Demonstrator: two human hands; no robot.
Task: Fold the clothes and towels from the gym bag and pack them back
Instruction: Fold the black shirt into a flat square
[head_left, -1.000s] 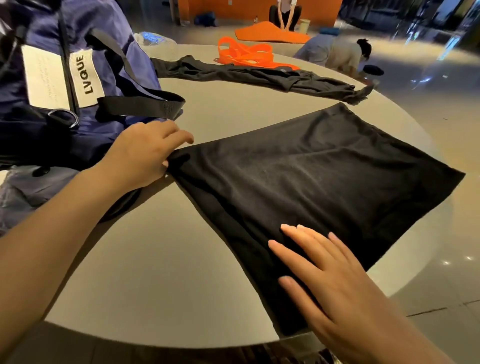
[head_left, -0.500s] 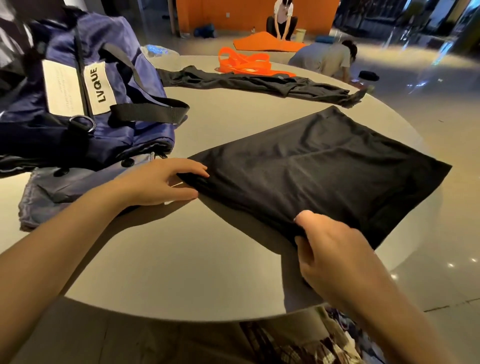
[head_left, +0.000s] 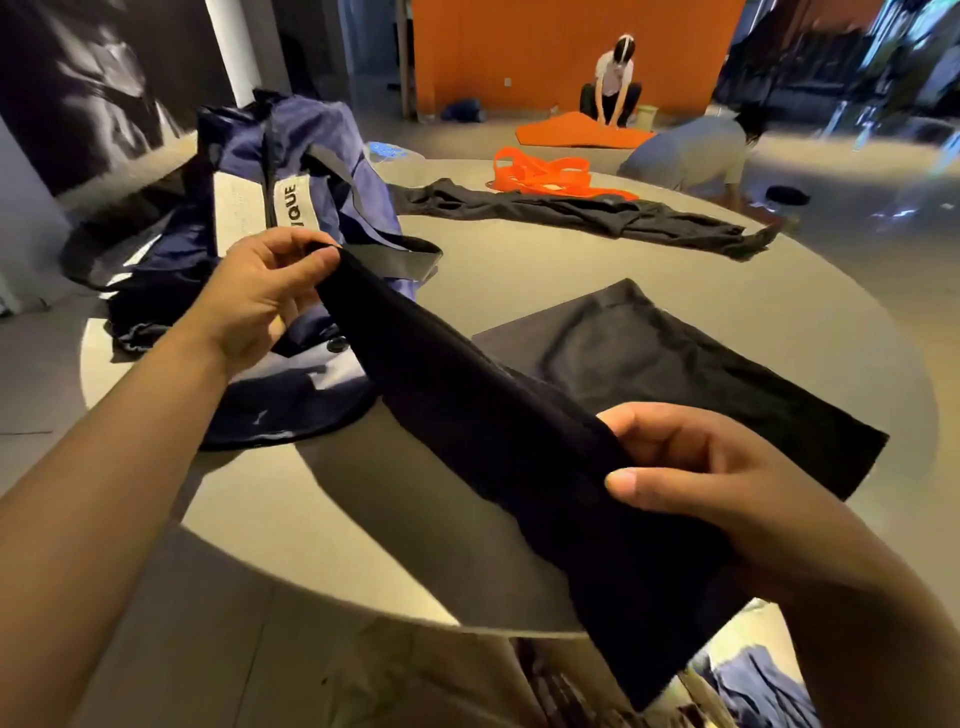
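A black garment (head_left: 519, 441) lies partly on the round table (head_left: 363, 493), its near edge lifted up. My left hand (head_left: 260, 296) pinches one corner of that edge, raised in front of the blue gym bag (head_left: 291, 156). My right hand (head_left: 701, 483) grips the other corner above the table's near rim. The far half of the garment stays flat on the table. A second black garment (head_left: 597, 215) lies stretched out across the far side.
The gym bag stands open at the table's left with a black strap (head_left: 405, 257) hanging forward. An orange strap bundle (head_left: 540, 176) lies at the far edge. Two people crouch on the floor beyond, by an orange mat (head_left: 576, 132). Blue cloth (head_left: 763, 691) lies below the table.
Both hands went from pressing the garment flat to gripping its near corners and lifting that edge up off the table. The camera view rose.
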